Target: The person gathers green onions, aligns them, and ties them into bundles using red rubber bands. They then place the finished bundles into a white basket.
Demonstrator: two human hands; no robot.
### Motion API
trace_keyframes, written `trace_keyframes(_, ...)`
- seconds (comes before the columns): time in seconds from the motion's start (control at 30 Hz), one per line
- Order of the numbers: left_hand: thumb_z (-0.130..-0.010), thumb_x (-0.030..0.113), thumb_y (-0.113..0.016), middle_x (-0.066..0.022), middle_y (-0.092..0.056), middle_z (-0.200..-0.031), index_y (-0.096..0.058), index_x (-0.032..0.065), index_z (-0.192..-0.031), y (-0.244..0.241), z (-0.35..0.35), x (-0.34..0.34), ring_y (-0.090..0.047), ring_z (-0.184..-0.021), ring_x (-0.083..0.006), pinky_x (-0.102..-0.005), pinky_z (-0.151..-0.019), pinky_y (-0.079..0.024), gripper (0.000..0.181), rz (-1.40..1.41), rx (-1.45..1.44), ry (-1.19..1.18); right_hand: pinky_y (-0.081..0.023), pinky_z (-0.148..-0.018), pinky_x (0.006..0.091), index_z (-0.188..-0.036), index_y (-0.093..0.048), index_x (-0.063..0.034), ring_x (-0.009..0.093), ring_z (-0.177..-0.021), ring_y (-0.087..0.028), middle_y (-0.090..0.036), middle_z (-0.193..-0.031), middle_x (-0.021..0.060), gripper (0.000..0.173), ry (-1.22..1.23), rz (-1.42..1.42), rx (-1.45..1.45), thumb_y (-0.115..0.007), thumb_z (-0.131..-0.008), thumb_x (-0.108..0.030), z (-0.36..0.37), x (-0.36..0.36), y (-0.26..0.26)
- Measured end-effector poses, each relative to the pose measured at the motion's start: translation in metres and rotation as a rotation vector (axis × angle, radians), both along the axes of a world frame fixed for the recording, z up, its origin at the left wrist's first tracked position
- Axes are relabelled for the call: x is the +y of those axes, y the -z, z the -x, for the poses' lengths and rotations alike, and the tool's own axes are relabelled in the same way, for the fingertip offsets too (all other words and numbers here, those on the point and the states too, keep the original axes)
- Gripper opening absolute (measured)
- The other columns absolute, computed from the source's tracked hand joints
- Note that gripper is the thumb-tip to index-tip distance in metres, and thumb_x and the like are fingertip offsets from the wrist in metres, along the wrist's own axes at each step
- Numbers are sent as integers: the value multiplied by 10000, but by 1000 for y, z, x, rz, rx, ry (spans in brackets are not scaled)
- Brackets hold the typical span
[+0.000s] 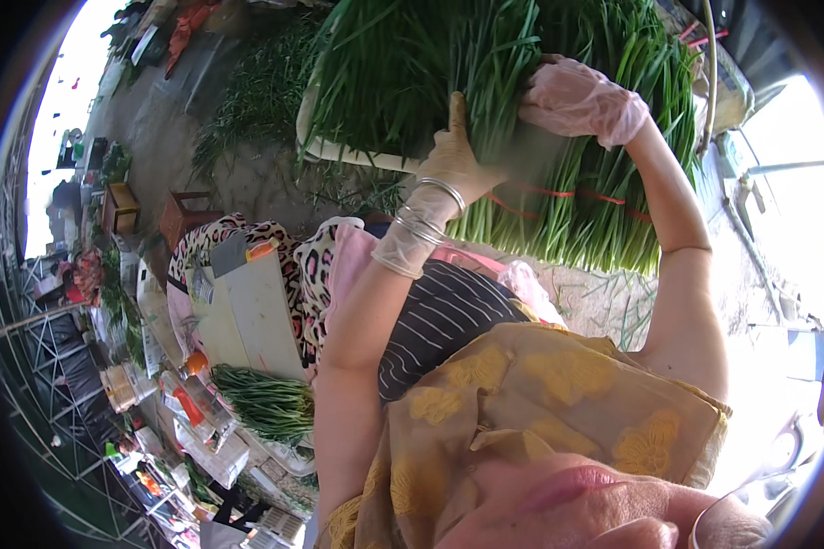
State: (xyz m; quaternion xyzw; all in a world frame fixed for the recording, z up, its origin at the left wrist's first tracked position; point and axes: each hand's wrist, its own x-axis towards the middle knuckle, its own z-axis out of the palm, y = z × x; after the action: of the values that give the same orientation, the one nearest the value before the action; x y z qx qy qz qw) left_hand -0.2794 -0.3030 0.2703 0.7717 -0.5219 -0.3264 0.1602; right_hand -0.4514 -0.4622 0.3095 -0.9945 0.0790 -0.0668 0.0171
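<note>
My left hand [453, 161], in a thin translucent glove with metal bangles over its cuff, grips a bunch of long green leafy stalks [484, 110], which look like garlic chives. Its index finger points up along the leaves and its thumb lies to the right. My right hand [580, 99], in a loose clear plastic glove, is curled at the right side of that bunch, its fingertips hidden among leaves. Beneath both hands, more stalks lie heaped over a white container's rim [364, 155]. Red ties [597, 197] cross stalks below my right hand.
A pale board [247, 309] lies left of my lap, with a bundle of green stalks [268, 405] beyond its lower end. Loose greens [261, 89] cover the floor at the upper left. A brown stool [182, 216] and a small wooden stool [120, 208] stand at left.
</note>
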Motion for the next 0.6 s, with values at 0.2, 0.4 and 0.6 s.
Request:
trace_keyframes(0.2,-728,403,-777,-240,-527,-1241,-150,103,-1513,-14,22,-8,-591,-1117,-365,-448,-934,-502,1049,-112,-160,17,-548,-907,331,-1181,-590,-115,204,-959,-629,-624,-1040,45,349,-95,-1332,-399,-671,-856,-210,-5,28,1)
trace_keyframes(0.4,-820,456,-641,-241,-582,-1228,-477,34,-1320,59,0,-10,-597,-1122,-342,-408,-953,-487,674,287,-106,270,-529,-820,349,-1072,-620,-76,237,-952,-597,-630,-976,75,243,-522,-73,-127,-552,-929,-261,-105,63,27)
trace_keyframes(0.6,-790,499,-725,-222,-538,-1306,-510,49,-1328,26,-16,18,-488,-1265,-302,-367,-1028,-403,733,222,3,96,-484,-883,360,-1003,-641,-36,289,-956,-595,-659,-970,133,273,-436,-383,-173,-480,-955,-250,-112,43,38)
